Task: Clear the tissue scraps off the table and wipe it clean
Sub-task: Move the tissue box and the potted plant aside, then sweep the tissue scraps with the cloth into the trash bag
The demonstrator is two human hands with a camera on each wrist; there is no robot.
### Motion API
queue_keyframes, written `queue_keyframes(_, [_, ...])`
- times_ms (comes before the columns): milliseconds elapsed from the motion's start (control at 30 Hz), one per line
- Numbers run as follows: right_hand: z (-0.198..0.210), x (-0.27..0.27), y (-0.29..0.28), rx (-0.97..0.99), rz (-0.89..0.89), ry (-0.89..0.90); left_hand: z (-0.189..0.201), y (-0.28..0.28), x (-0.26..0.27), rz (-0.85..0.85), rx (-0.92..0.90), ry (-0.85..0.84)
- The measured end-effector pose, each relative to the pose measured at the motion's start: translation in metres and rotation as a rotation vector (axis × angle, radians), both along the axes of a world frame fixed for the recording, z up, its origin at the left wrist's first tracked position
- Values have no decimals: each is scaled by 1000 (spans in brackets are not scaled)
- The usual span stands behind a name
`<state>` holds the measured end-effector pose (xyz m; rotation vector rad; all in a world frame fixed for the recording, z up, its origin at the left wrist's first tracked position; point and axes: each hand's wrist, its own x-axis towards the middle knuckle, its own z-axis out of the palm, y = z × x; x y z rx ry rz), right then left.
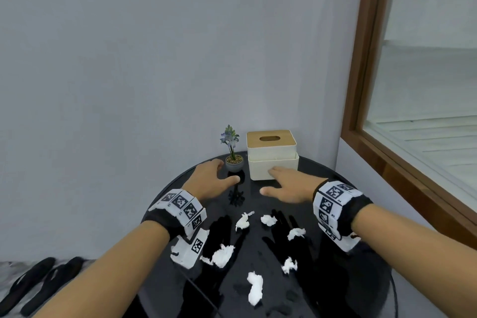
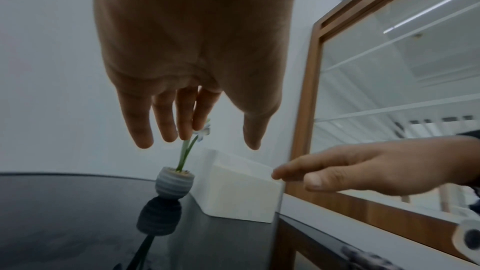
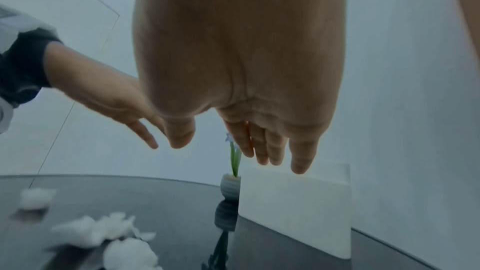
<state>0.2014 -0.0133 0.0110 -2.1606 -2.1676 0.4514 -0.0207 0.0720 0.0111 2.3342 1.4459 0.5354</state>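
1. A round, glossy black counter [image 1: 361,214] stands in the corner of a room with pale grey walls; a wood-framed window [image 1: 371,85] is on the right.
2. Six crumpled white tissue scraps [image 1: 254,288] lie scattered over the near half of the counter, none touching a hand. The largest clump is near the left [image 1: 220,255], and smaller ones sit toward the middle and right.
3. At the far edge stands a cream tissue box [image 1: 272,162] with a wooden lid and an oval slot. Just left of it is a small grey pot [image 1: 234,162] holding a blue-flowered plant, mirrored in the shiny surface.
4. The left hand [image 1: 211,181] reaches forward above the counter, close to the pot. Its fingers [image 2: 137,122] are straight and slightly spread, holding nothing. In the left wrist view they hang above the pot, apart from it.
5. The right hand [image 1: 286,186] stretches toward the front of the tissue box. Its fingers [image 3: 301,155] are extended and loosely together, thumb out to the side, gripping nothing. The fingertips are at the box's front wall; whether they touch it cannot be told.
6. Both wrists wear bands of white blocks printed with black square markers.
7. A pair of dark sandals [image 1: 33,284] lies on the floor at the lower left.
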Motion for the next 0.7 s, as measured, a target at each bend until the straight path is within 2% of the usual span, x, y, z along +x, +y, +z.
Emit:
queue_keyframes(300, [6,-13,-101,116,-14,91,5,-99,-29,-110,44,7])
queue_keyframes(467, [-16,-21,-163,136,-30,101,-18,-160,-49,-132,24,5])
queue_keyframes(700, [-36,-9,-212,145,-107,152,-45,-208,-69,-120,61,-14])
